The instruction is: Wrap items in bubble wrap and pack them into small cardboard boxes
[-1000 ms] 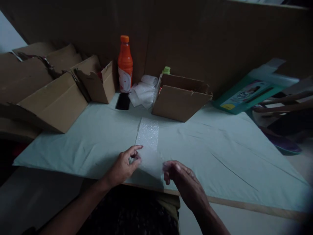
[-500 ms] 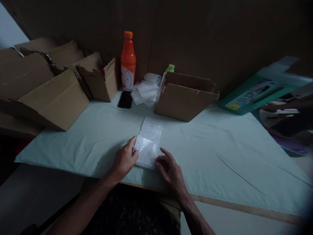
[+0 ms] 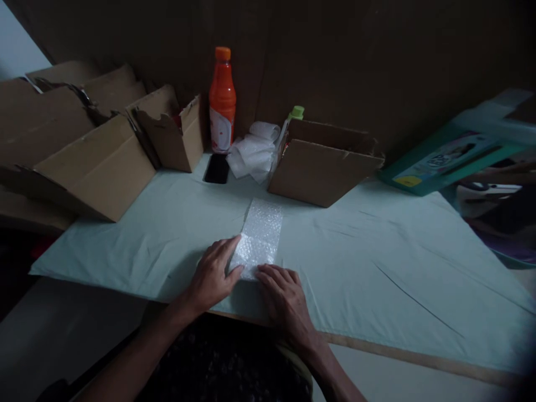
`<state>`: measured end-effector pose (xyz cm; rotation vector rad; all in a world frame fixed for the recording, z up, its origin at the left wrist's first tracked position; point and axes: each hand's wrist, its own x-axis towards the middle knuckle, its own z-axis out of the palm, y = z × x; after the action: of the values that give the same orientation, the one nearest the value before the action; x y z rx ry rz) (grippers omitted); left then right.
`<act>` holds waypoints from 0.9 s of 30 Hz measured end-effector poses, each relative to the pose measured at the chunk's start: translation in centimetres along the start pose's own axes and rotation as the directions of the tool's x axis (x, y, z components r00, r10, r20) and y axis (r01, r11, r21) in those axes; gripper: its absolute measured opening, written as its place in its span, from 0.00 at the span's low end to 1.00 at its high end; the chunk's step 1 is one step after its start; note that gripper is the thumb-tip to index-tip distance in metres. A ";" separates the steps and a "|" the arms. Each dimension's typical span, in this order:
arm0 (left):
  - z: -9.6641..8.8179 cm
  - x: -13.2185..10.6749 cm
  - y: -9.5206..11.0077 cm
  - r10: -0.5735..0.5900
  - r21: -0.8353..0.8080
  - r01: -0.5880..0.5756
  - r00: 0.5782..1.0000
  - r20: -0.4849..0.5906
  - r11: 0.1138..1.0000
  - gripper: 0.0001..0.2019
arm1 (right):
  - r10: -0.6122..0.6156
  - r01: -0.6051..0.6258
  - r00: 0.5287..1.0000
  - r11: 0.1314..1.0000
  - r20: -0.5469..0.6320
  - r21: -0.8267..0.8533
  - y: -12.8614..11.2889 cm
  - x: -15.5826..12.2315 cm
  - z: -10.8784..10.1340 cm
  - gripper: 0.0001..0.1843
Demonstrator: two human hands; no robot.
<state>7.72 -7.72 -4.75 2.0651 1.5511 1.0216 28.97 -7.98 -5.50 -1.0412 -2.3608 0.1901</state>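
**Right hand [image 3: 282, 296] now on the bubble wrap strip [image 3: 262, 234]**

Nearest, the right hand lies palm down, fingers together and gently bent, their tips on the strip's near right corner. Half a second ago it stood more on edge at the strip's right side; now it is flatter and has come across the near edge. The left hand [image 3: 215, 273] is open along the near left side, thumb spread from the fingers, thumb tip at the near edge; neither hand closes around anything. A second ago the near part of the strip was raised between the hands; now it lies down, doubled over the rest.

The strip sits at the near middle of the pale green cloth [image 3: 355, 279]. Its long axis runs near to far, the far end leaning slightly right, and an edge crosses it about midway.

Farther back, left to right, are a black phone [image 3: 216, 168], a loose heap of clear wrap [image 3: 253, 153] and an open cardboard box [image 3: 314, 173]. An orange bottle [image 3: 223, 100] stands upright just beyond the phone.
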 end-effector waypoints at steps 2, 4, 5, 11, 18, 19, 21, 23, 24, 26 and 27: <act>-1.0 -1.3 0.2 0.110 -0.029 -0.108 0.993 0.040 0.994 0.29 | 0.031 -0.030 0.999 0.997 -0.013 0.067 -0.1 0.0 -0.2 0.12; -1.3 -2.3 0.4 0.116 -0.048 -0.113 0.990 0.074 0.992 0.28 | 0.089 -0.088 0.996 0.986 -0.002 0.139 -0.2 -0.1 -0.3 0.12; -1.3 -2.6 0.3 0.082 -0.052 -0.078 0.994 0.075 0.996 0.27 | 0.124 -0.124 0.992 0.976 0.012 0.177 -0.1 -0.1 -0.4 0.12; 0.5 -1.3 -0.4 -0.153 -0.012 0.154 0.987 0.047 0.988 0.22 | 0.201 -0.178 0.966 0.973 -0.162 0.148 0.1 -0.8 -1.3 0.12; 0.9 -0.2 -0.3 -0.132 0.074 0.130 0.991 0.029 0.989 0.21 | 0.006 -0.007 0.999 0.999 -0.033 -0.033 -0.2 -0.3 -0.6 0.14; 0.7 -0.5 -0.2 -0.087 0.071 0.086 0.996 0.005 0.994 0.21 | 0.014 -0.015 0.999 1.000 -0.035 -0.025 -0.1 -0.1 -0.4 0.13; 0.1 -1.1 0.0 0.034 0.054 -0.034 0.999 -0.003 0.998 0.23 | 0.048 -0.046 0.998 0.998 -0.050 0.035 0.0 0.2 -0.3 0.12; -0.5 -1.7 0.2 0.127 0.004 -0.128 0.991 0.046 0.992 0.24 | 0.105 -0.100 0.994 0.986 -0.029 0.130 0.0 0.2 -0.6 0.12; -0.7 -2.0 0.4 0.138 -0.027 -0.136 0.988 0.074 0.990 0.24 | 0.133 -0.130 0.991 0.975 -0.002 0.179 0.0 0.0 -0.8 0.12; -0.9 -2.1 0.5 0.095 -0.069 -0.088 0.990 0.103 0.994 0.23 | 0.180 -0.186 0.983 0.952 0.046 0.242 0.1 -0.3 -1.3 0.12; -0.8 -1.9 0.5 0.056 -0.072 -0.049 0.993 0.104 0.996 0.22 | 0.196 -0.199 0.980 0.950 0.040 0.240 0.2 -0.5 -1.5 0.12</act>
<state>7.23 -9.79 -4.46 2.0869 1.3967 0.9537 30.20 -8.33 -4.55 -1.1551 -2.1762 0.5497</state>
